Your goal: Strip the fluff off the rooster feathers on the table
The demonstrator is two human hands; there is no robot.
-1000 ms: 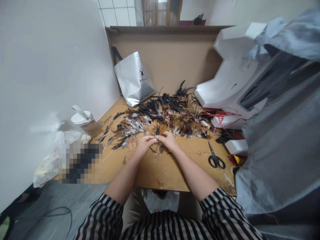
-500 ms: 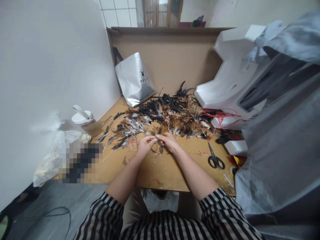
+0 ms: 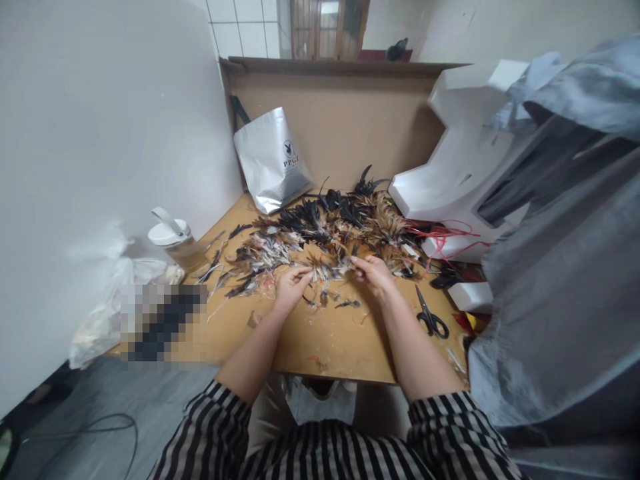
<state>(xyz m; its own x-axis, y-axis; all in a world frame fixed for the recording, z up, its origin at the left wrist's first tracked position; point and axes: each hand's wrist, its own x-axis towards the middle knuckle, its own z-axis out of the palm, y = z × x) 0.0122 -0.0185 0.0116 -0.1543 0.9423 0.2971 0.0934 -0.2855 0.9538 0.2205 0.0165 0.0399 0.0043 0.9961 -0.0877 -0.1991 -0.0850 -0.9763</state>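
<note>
A wide pile of black, brown and whitish feathers [image 3: 320, 220] lies across the wooden table [image 3: 340, 347]. At its front edge my left hand [image 3: 293, 287] is closed in a pinch on a small brown feather bunch [image 3: 316, 263]. My right hand [image 3: 373, 273] is held apart to the right, its fingertips pinched at the front of the pile; what they grip is too small to make out. Loose dark feathers [image 3: 347, 303] lie on the table between and below my hands.
Black-handled scissors [image 3: 433, 323] lie at the right, near red strings [image 3: 440, 237] and white foam [image 3: 440, 167]. A silver bag [image 3: 273, 160] leans at the back. A lidded bottle [image 3: 180, 247] and a plastic bag [image 3: 110, 307] are at the left.
My right hand has moved away from my left hand, to the right and slightly up. My left hand has stayed nearly in place. The view has shifted slightly.
</note>
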